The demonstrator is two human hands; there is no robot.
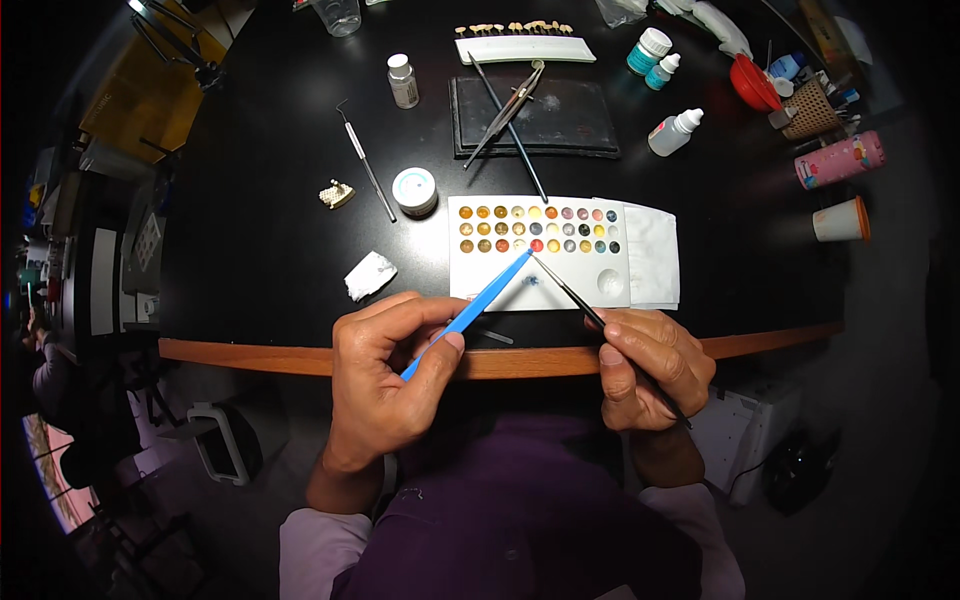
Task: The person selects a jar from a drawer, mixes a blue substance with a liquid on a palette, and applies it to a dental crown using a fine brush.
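My left hand [385, 375] is closed around a slim blue tool [484, 303], tapered like tweezers. Between the thumb and fingers of my right hand [655, 365] is a fine brush [572, 293] with a dark handle. Both tips come together just over the white paint palette [475, 283]; anything gripped at the blue tip is too small to make out. Rows of round wells on the palette hold colours from amber and brown to red, yellow and grey. A dark blue smear [532, 281] marks its bare lower part, left of a larger shallow round well [609, 282].
Folded white tissue [655, 258] lies under the palette's right side. Left of it are a round white jar [414, 191], a crumpled tissue [371, 275] and a probe [368, 165]. Behind, calipers [508, 112] and a long brush [520, 145] lie across a black slab [580, 125].
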